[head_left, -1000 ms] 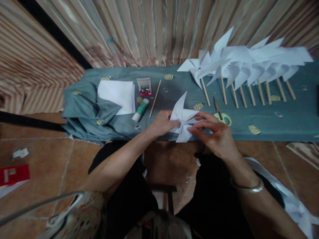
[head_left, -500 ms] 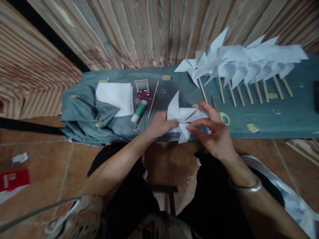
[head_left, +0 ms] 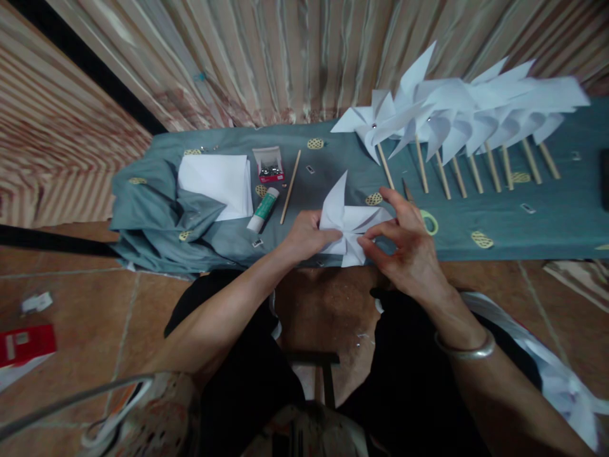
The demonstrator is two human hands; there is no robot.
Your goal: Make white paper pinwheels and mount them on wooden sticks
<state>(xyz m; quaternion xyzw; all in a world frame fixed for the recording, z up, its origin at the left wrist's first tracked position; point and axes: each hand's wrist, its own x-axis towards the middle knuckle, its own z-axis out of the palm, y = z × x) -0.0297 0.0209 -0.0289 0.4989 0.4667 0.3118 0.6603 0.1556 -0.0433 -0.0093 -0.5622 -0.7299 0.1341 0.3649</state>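
Observation:
A white paper pinwheel [head_left: 335, 203] without a stick lies between my hands at the front edge of the cloth-covered table. My left hand [head_left: 309, 236] grips it from the left, the thumb pressing near its centre. With thumb and index finger, my right hand [head_left: 404, 244] pinches a blade on the pinwheel's right side; its other fingers are raised. Left of my hands are a glue stick [head_left: 263, 209], a loose wooden stick [head_left: 290, 186] and a small red box [head_left: 269, 168] of metal pins. Scissors [head_left: 429, 222] with a green handle lie just beyond my right hand.
Several finished pinwheels [head_left: 375, 125] on wooden sticks lie in an overlapping row at the back right. A stack of white paper [head_left: 219, 181] sits at the left, partly under the bunched tablecloth [head_left: 147, 209]. A striped curtain [head_left: 285, 57] hangs behind the table.
My right thumb and finger have shifted slightly with the pinched paper, and the lower blade now sits a little higher and to the right. My left hand keeps its hold.

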